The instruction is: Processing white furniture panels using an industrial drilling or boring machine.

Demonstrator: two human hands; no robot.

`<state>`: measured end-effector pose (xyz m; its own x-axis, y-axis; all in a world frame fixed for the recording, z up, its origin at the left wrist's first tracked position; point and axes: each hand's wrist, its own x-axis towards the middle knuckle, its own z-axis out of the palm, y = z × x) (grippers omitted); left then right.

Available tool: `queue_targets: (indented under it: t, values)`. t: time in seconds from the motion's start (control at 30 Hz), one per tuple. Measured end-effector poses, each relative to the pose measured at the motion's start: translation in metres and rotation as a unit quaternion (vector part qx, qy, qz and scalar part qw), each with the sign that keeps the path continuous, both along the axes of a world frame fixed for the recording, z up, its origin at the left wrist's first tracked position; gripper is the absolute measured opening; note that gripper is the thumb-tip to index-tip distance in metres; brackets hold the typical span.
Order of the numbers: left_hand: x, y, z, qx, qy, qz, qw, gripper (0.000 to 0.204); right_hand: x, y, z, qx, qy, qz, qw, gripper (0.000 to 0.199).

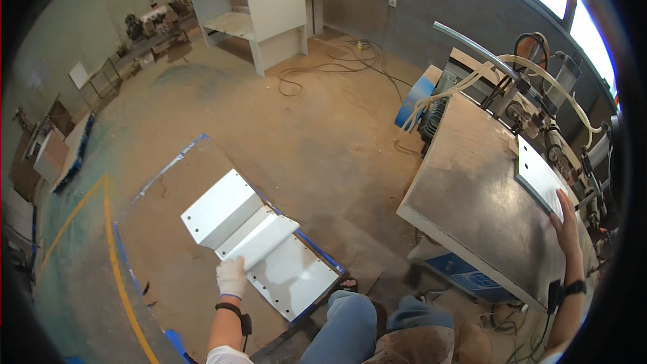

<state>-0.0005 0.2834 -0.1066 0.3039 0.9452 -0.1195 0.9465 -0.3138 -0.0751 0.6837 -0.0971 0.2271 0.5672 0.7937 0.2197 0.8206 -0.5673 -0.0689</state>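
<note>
In a white glove, my left hand (231,276) is closed on the near end of a narrow white panel (259,239), which lies tilted over other white boards. Beneath and beside it are a larger white board with drilled holes (293,276) and another white board (222,205), all low down on my left. My bare right hand (567,226) rests with outstretched fingers against the near end of a white panel with dark holes (539,175). That panel lies on the metal-topped machine table (465,168), along the machine's working parts.
Hoses (472,71), a motor with a blue cover (419,98) and metal fittings crowd the machine's far side. A white cabinet (276,3) stands at the back, near loose cables (323,71) on the floor. Yellow lines (114,256) mark the floor at left.
</note>
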Motion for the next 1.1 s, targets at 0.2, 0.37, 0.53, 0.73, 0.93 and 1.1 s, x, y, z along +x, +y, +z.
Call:
queue_targets:
  t: [0.2,0.37,0.53,0.73,0.93,1.1]
  values:
    - [-0.003,0.044,-0.078,0.022,0.053,0.147,0.987,0.028,-0.047,-0.157,0.034,-0.050,-0.088,-0.165,0.981,0.057]
    - [0.034,0.032,-0.092,-0.032,0.013,0.045,0.998,0.037,-0.149,-0.409,0.007,0.015,-0.042,-0.381,0.924,0.057]
    - [0.150,-0.045,0.077,0.010,-0.259,-0.327,0.909,0.035,-0.323,-0.492,-0.126,-0.161,0.293,-0.619,0.711,0.136]
    - [0.324,-0.161,0.354,0.123,-0.438,-0.629,0.630,0.029,-0.412,-0.399,-0.203,-0.180,-0.003,-0.578,0.796,0.081]
    - [0.547,-0.170,0.378,0.018,-0.138,-0.590,0.795,0.048,-0.398,-0.422,-0.161,0.012,0.104,-0.567,0.817,0.061]
    - [0.613,-0.165,0.371,0.026,-0.019,-0.530,0.847,0.051,-0.351,-0.479,-0.131,0.197,0.098,-0.557,0.801,0.059]
